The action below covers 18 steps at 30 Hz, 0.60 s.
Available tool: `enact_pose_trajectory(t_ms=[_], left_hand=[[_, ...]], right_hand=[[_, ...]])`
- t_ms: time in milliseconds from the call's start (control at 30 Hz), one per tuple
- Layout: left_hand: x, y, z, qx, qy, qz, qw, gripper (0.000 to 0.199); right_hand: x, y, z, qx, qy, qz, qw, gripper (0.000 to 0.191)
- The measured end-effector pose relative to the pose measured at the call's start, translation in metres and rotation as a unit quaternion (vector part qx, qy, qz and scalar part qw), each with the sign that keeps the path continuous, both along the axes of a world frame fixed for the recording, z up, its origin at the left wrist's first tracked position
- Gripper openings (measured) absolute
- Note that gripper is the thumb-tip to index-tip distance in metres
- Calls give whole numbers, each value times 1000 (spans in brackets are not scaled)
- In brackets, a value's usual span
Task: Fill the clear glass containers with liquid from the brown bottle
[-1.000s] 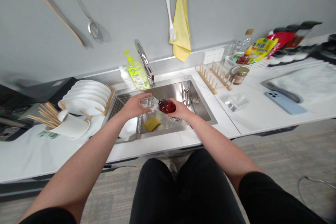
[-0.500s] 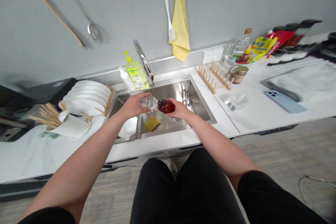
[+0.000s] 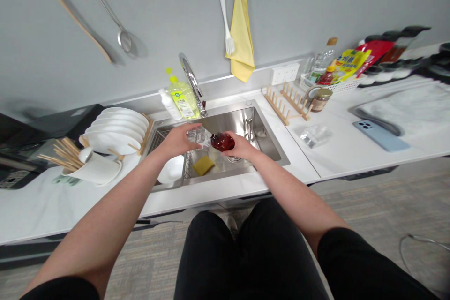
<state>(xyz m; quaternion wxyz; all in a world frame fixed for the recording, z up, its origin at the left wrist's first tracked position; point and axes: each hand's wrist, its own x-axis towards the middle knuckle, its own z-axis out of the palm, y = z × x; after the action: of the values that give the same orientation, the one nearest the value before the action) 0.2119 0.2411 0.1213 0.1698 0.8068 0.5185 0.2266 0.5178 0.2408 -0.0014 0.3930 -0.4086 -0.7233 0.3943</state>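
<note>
My left grip [image 3: 179, 141] wraps a clear glass [image 3: 197, 135] — my right grip [image 3: 241, 146] clasps a red-filled bottle [image 3: 222, 141], neck at the glass, above the steel sink [image 3: 262, 119]

A red-filled glass bottle [image 3: 222, 142] is gripped around its rounded body by the right hand [image 3: 241, 146]. It is held nearly horizontal and slightly tilted, with the narrow end pointed toward 9 o'clock. A clear glass vessel [image 3: 197, 136] is held from above by the left hand [image 3: 180, 140], at the bottle's 9 o'clock, touching or just beside the narrow end. Its contents cannot be made out, and whether the two are separate pieces cannot be told. Both are held up over the stainless steel sink [image 3: 239, 122].
</note>
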Motion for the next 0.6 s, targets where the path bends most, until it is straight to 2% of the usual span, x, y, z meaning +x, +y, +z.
enact_pose_trajectory(t_ms=[600], left_hand=[[1,-2,6,-11,6,-3,1000,95]], right_hand=[[0,2,-5,2,4,-2,1000,87]])
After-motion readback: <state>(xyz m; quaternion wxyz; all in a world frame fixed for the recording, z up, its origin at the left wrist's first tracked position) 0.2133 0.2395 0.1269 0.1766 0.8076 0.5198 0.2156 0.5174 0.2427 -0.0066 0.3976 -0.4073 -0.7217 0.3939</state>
